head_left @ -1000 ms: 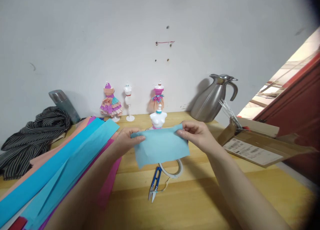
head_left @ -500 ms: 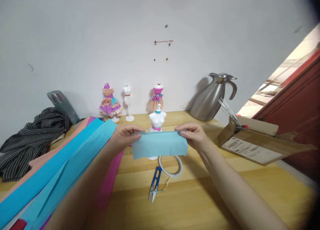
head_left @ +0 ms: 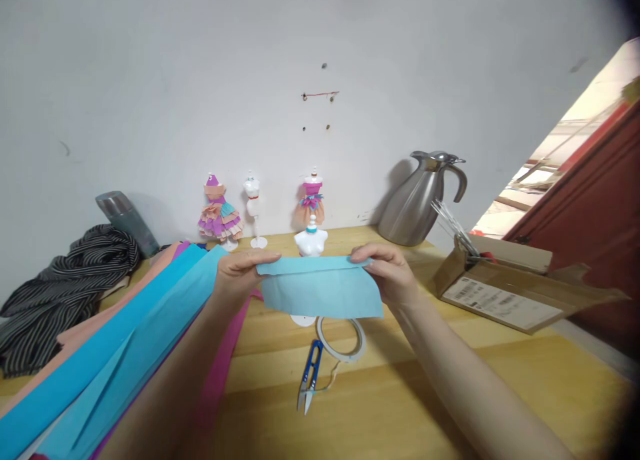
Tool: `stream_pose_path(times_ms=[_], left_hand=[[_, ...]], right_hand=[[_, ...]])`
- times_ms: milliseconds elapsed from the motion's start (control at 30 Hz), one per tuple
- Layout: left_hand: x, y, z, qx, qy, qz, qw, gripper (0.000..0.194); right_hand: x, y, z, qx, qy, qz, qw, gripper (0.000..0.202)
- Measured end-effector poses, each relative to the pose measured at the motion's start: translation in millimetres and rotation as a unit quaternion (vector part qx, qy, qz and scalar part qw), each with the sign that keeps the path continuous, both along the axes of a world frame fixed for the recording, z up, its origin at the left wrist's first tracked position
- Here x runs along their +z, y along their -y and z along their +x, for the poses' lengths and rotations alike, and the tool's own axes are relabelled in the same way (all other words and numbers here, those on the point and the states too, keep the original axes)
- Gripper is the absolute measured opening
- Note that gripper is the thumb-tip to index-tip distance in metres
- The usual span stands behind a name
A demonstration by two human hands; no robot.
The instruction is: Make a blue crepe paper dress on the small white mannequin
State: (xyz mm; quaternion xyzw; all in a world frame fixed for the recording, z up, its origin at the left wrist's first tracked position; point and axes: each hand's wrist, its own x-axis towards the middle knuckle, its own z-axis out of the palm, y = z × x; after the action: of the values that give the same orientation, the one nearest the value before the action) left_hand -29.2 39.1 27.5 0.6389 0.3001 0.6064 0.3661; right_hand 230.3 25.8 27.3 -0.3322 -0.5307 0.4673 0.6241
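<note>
A light blue strip of crepe paper (head_left: pixel 320 293) is stretched between my hands, its top edge folded over in a narrow band. My left hand (head_left: pixel 243 270) pinches the strip's left end, and my right hand (head_left: pixel 387 270) pinches the right end between thumb and fingers. Just behind the paper stands a small white mannequin (head_left: pixel 311 241) with a blue band at its neck; the paper hides its lower body. On the table in front lie blue thread snips (head_left: pixel 311 373) and a roll of white tape (head_left: pixel 361 347).
Long crepe paper strips (head_left: pixel 100 360) in blue, peach and pink lie at left, beside a striped cloth (head_left: pixel 75 280) and a bottle (head_left: pixel 127 223). Dressed mannequins (head_left: pixel 220 213) stand by the wall. A steel jug (head_left: pixel 413 207) and an opened cardboard box (head_left: pixel 500 293) are at right.
The paper's top edge now shows a folded band facing me, where before it was a thin edge. Both hands keep hold of its ends. The view has shifted slightly.
</note>
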Motion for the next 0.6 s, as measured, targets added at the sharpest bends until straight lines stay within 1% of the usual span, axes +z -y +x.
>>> stream_pose_path(times_ms=[67,167,300,433,600], left_hand=[[0.7,-1.1,-0.4,0.002,0.001,0.016,1.0,0.015],[-0.8,-3.0,-0.1,-0.005,0.017,0.014,1.0,0.016],[-3.7,-4.4,2.5,-0.018,0.036,-0.017,0.999,0.013],[-3.3,-3.6,4.8,-0.01,0.038,-0.05,0.998,0.013],[-1.9,-1.8,5.9,-0.007,0.052,-0.073,0.996,0.011]], right_hand=[[3.5,-0.4,-1.1,-0.017,0.001,0.006,1.0,0.008],[7.5,-2.6,-1.4,-0.036,-0.013,0.007,0.999,0.006],[9.0,-6.9,-1.7,-0.05,-0.01,0.011,0.999,0.006],[8.9,-8.0,-3.1,-0.065,0.029,0.033,0.997,0.01],[9.1,-6.3,-3.2,-0.072,0.04,0.033,0.996,0.011]])
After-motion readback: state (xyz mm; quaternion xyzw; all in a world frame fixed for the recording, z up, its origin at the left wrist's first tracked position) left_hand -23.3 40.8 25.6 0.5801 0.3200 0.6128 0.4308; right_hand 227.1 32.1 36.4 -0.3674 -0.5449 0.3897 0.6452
